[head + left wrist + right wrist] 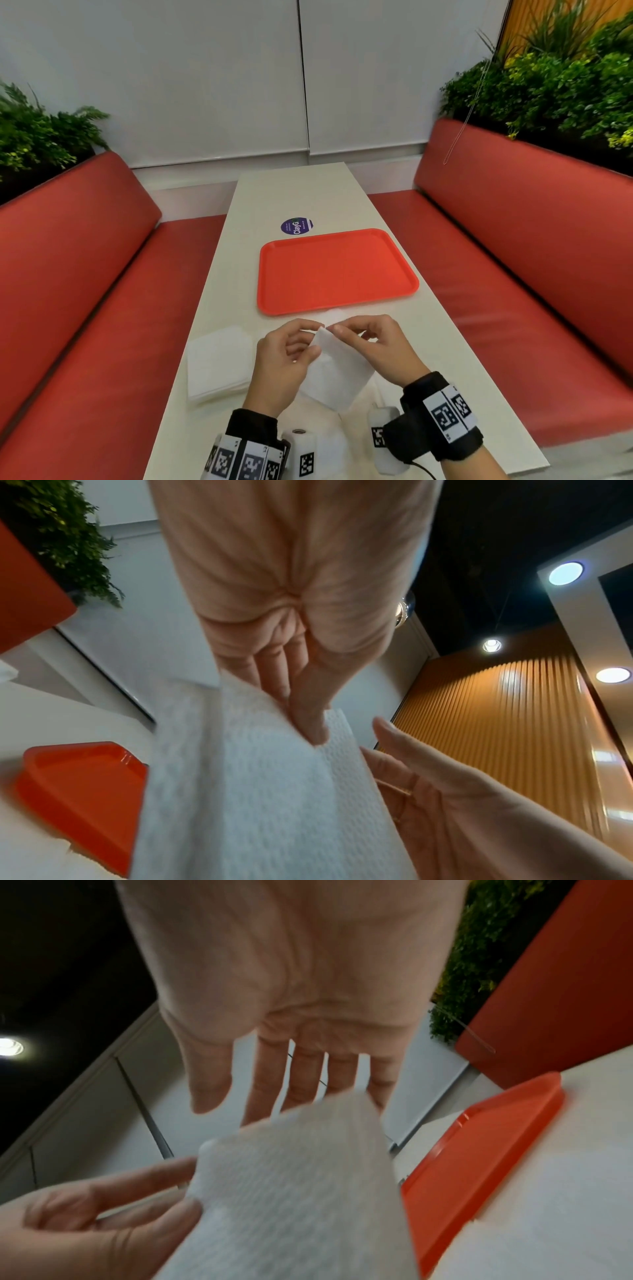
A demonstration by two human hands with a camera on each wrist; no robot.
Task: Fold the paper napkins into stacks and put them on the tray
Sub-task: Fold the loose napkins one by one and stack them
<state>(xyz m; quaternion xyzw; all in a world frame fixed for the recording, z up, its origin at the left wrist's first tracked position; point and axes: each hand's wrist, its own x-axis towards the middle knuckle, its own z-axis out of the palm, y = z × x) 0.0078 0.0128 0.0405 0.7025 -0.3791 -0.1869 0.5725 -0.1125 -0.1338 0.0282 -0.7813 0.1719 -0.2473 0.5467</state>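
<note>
A white paper napkin is held up above the table, just in front of the orange tray. My left hand pinches its left edge; in the left wrist view the left hand has its thumb on the napkin and its fingers behind it. My right hand is at the napkin's top corner. In the right wrist view the right hand has straight fingers behind the napkin and its thumb is off the paper. A stack of napkins lies on the table to the left. Nothing lies on the tray.
The narrow pale table runs away from me between two red benches with plants behind them. A round purple sticker sits beyond the tray. The tray's corner shows left of the napkin, and its edge shows on the right.
</note>
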